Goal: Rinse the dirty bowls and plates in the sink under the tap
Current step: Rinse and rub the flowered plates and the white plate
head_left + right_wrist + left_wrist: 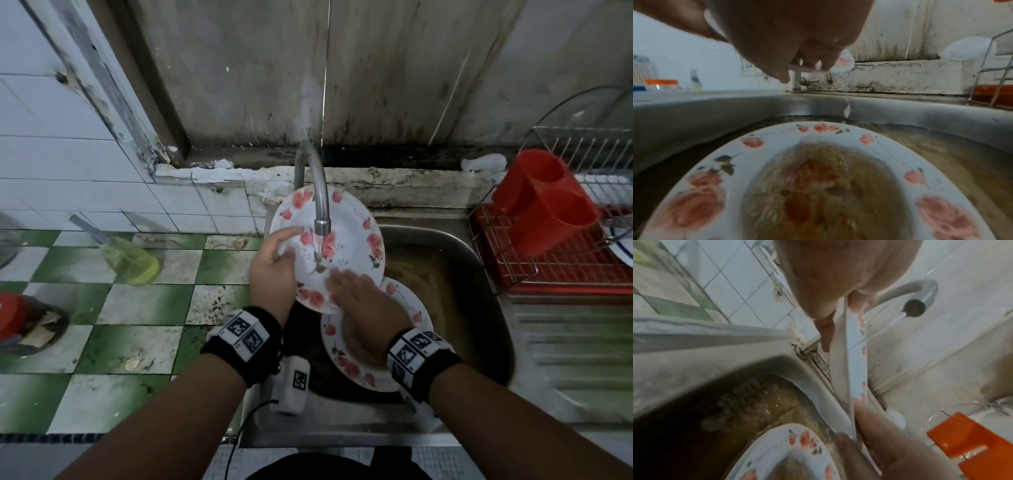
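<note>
Both forearms reach over the sink: the left hand pinches the rose-patterned plate by its rim under the tap, the right hand lies flat-fingered on its face. Below, a second plate sits in murky water.

Tap spout over held plate; open sink room rightward.

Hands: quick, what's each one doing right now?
Left hand: grips the raised plate by its rim.
Right hand: fingers flat on that plate's face, gripping nothing.
</note>
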